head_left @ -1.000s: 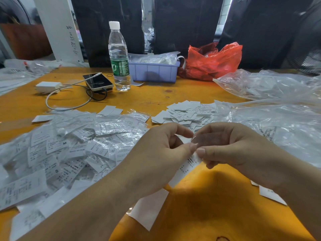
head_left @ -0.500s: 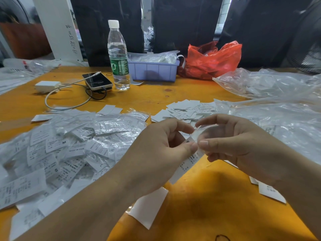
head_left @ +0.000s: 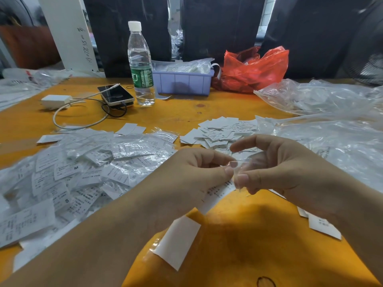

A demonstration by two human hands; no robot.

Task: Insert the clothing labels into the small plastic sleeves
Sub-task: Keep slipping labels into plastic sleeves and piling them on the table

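Over the near middle of the counter (head_left: 186,112), the left hand (head_left: 192,172) pinches a printed label (head_left: 217,192) between thumb and forefinger. The right hand (head_left: 275,168) pinches a clear sleeve (head_left: 242,164), other fingers loosely curled. Judged procedure: keep the sleeve mouth spread, align the label's leading edge squarely, feed without creasing. The label is a narrow white strip with dark print; the sleeve is thin, glossy and nearly invisible.

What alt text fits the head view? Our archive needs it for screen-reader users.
Two bare hands meet over an orange table: the left hand pinches a white printed clothing label while the right hand holds a small clear plastic sleeve at its tip. A heap of sleeved labels lies left.
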